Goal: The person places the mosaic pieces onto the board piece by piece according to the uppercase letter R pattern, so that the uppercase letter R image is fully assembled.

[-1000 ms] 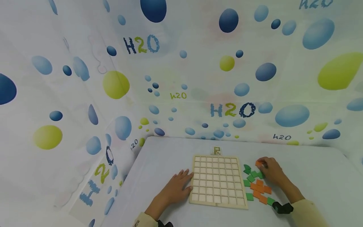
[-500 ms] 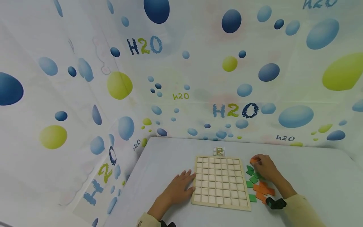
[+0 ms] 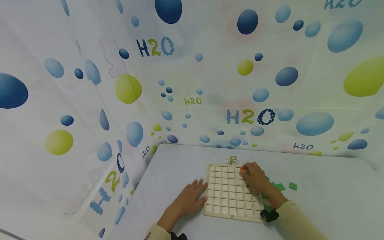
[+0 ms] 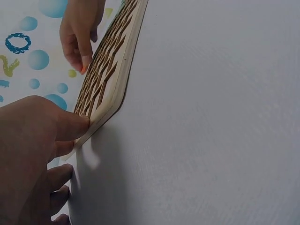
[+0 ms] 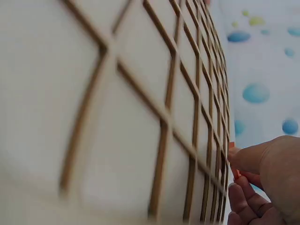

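Note:
A wooden grid board [image 3: 228, 191] of square cells lies on the white table. My right hand [image 3: 255, 175] pinches an orange tile [image 3: 242, 171] over the board's far edge, towards its right corner. The right wrist view shows the orange tile [image 5: 233, 161] between thumb and fingers, close to the grid. My left hand [image 3: 189, 197] lies with fingers spread beside the board's left edge, its fingertips and thumb touching the frame. Seen from the left wrist, the thumb of the left hand [image 4: 35, 136] rests on the board's rim [image 4: 123, 77].
Behind the board lies a small pattern card [image 3: 232, 159] with a tan figure on it. Green tiles [image 3: 280, 186] lie to the board's right, partly hidden by the right forearm. A separate green tile [image 3: 293, 186] lies farther right. A printed curtain [image 3: 216, 76] hangs behind the table.
My right hand has moved left with the orange tile, from above the loose tiles to the board's far edge. One green tile now lies apart at the right. My left hand stays put.

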